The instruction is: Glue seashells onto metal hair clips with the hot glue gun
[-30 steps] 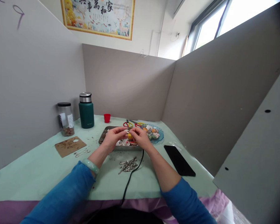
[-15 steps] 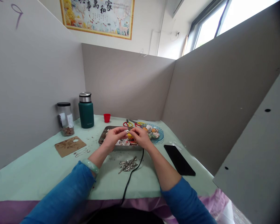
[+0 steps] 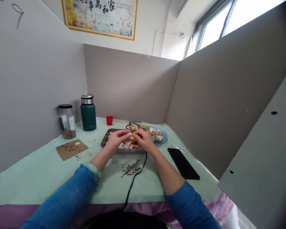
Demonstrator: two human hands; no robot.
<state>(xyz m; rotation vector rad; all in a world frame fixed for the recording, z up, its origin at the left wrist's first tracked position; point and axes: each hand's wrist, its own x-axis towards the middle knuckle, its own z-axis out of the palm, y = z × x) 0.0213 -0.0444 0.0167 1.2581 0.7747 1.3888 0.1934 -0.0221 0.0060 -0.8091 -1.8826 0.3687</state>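
My left hand is closed in a pinch around a small white piece, too small to name. From the other side my right hand meets it, thumb and fingertips pressed together at the piece; what they grip is mostly hidden. Both hands are over a metal tray that holds small white, yellow and red pieces. Nearer to me lies a pile of small metal clips or pins. A blue glass plate with colourful small pieces stands just right of the tray.
A black cable runs past the metal pile. A black phone-like slab lies on the right. Leftward are brown card, safety pins, a jar and a green flask. Behind the tray are a red cup and scissors.
Both hands stay in almost the same place over the tray. The white piece between the fingertips looks slightly turned; nothing else has visibly moved.
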